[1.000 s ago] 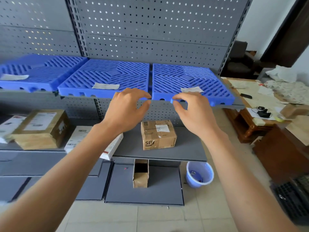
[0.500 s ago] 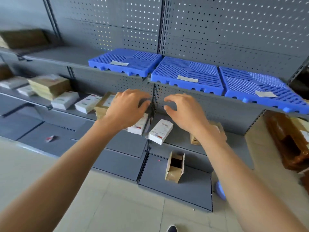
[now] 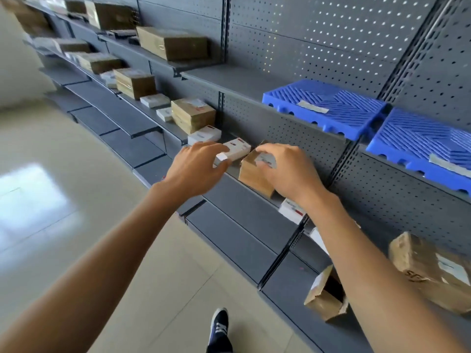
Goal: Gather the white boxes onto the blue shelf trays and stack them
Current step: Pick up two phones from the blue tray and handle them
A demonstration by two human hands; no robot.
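Observation:
Two blue trays (image 3: 323, 108) (image 3: 420, 141) lie on the upper right shelf, each with a paper label on top and no box. A white box (image 3: 235, 149) lies on the middle shelf below them. My left hand (image 3: 196, 169) is at its near end, fingers above and thumb below, pinching it. My right hand (image 3: 288, 171) hovers with loosely curled fingers over a brown cardboard box (image 3: 254, 177) and holds nothing. More white boxes lie along the same shelf: one (image 3: 204, 135) to the left, another (image 3: 154, 100) further off, and one (image 3: 291, 211) partly hidden under my right forearm.
Brown cartons (image 3: 192, 114) (image 3: 173, 43) sit on the grey shelves to the left. An open carton (image 3: 326, 294) and a taped one (image 3: 433, 266) stand on the low shelves at the right. Tiled floor and my shoe (image 3: 219, 327) are below.
My view has swung left along the shelves, so the blue trays now sit at the right. Both hands dropped to the middle shelf. My left hand reached the white box.

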